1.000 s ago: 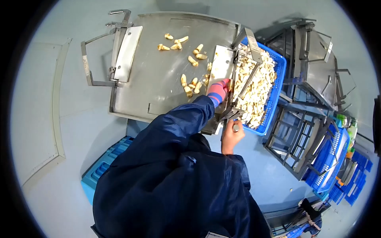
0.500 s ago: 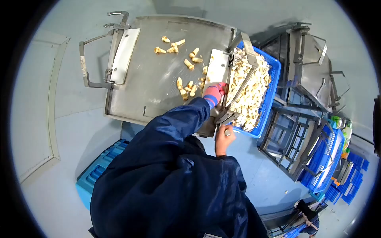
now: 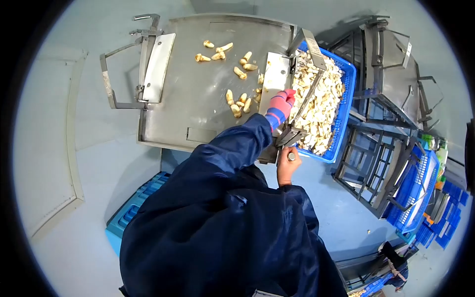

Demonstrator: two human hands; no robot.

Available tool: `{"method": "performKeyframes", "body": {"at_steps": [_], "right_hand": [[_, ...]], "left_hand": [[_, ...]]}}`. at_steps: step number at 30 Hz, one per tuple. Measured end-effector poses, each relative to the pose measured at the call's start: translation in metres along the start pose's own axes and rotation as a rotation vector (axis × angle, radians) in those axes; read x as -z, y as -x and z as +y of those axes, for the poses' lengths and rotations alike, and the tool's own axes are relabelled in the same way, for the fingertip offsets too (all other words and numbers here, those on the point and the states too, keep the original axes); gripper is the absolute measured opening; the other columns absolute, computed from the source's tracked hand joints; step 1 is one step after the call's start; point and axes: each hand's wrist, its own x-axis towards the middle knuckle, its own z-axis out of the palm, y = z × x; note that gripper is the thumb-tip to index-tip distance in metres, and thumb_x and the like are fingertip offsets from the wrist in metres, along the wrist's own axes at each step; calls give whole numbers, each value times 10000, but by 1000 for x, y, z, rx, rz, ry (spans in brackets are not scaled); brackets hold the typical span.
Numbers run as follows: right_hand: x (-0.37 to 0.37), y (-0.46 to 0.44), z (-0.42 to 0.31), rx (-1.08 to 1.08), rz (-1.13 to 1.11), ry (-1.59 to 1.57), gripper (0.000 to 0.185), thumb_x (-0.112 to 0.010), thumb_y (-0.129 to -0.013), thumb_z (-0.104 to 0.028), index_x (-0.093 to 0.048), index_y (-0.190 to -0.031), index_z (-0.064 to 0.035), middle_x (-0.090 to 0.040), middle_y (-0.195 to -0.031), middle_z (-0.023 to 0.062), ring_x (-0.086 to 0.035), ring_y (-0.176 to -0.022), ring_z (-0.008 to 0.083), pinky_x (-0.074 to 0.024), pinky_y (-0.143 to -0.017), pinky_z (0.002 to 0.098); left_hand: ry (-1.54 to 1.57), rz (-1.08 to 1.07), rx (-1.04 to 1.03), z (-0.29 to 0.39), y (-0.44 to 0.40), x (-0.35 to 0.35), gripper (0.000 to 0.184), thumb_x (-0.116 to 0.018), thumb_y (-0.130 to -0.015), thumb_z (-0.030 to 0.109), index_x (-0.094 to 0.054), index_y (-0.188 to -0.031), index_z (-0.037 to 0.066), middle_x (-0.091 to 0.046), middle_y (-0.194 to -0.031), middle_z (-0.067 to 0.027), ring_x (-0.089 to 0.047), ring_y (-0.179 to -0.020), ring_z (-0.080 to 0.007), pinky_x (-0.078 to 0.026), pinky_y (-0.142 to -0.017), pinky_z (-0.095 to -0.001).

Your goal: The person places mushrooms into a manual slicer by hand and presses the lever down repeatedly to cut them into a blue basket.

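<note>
My left hand point(image 3: 282, 105), in a pink and blue glove, is at the edge of the white cutting board point(image 3: 275, 74), beside the metal slicing frame point(image 3: 308, 99). Its fingers are closed together; what they hold, if anything, is hidden. My bare right hand point(image 3: 287, 171) is wrapped round the lever handle point(image 3: 291, 156) at the near end of the slicer. Several whole mushrooms point(image 3: 240, 73) lie scattered on the steel table point(image 3: 188, 94), some close to the board. Beyond the blade, a blue basket point(image 3: 350, 89) holds a heap of pale mushroom slices point(image 3: 319, 104).
A second white board with a hinged metal frame point(image 3: 111, 81) is fixed at the table's left end. To the right stand another steel table point(image 3: 396, 79) and a metal rack point(image 3: 363, 163). A teal crate point(image 3: 136, 203) sits on the floor at left. Another person point(image 3: 396, 270) is at lower right.
The whole view has shifted slightly. My left hand has moved a little to the right, toward the slicing frame. My right hand keeps its hold on the lever handle.
</note>
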Motion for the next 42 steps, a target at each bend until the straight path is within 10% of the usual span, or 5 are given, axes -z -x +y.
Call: {"method": "performKeyframes", "body": {"at_steps": [4, 11, 19, 26, 42], "right_hand": [[3, 1, 1, 4, -12, 40, 209, -603, -777, -85, -500, -610, -14, -451, -480, 108, -406, -441, 128, -352, -438, 310], [1, 2, -3, 54, 17, 9, 235, -578, -809, -99, -481, -617, -2, -390, -467, 51, -342, -483, 83, -294, -421, 302], [5, -1, -15, 7, 4, 64, 225, -614, -781, -99, -497, -612, -8, -428, -464, 104, -377, -436, 135, -339, -426, 312], [9, -6, -31, 41, 31, 35, 214, -602, -793, -79, -504, -617, -7, -390, -465, 40, -337, -474, 70, -296, -416, 281], [2, 0, -9, 69, 57, 96, 194, -619, -776, -108, -525, -640, -7, -486, -508, 161, -477, -435, 214, -377, -453, 341]], "left_hand": [[-676, 84, -426, 21, 20, 66, 360, -639, -743, 244, -581, -1066, 95, -588, -961, -140, -584, -829, -312, -471, -740, -391], [-1428, -167, -36, 9, 44, 106, 253, -536, -793, 163, -537, -1037, 94, -602, -934, -144, -624, -784, -285, -502, -648, -393], [-778, 79, -233, 17, 31, 99, 365, -599, -777, 178, -542, -1125, 87, -581, -963, -181, -574, -871, -340, -463, -777, -397], [-1054, -148, -100, -6, 15, 15, 471, -573, -763, 118, -459, -1215, 52, -532, -1055, -204, -569, -878, -348, -491, -738, -394], [-377, 1, -131, -23, 18, 19, 390, -614, -766, 30, -561, -1147, 89, -607, -847, -126, -586, -760, -248, -476, -717, -318]]}}
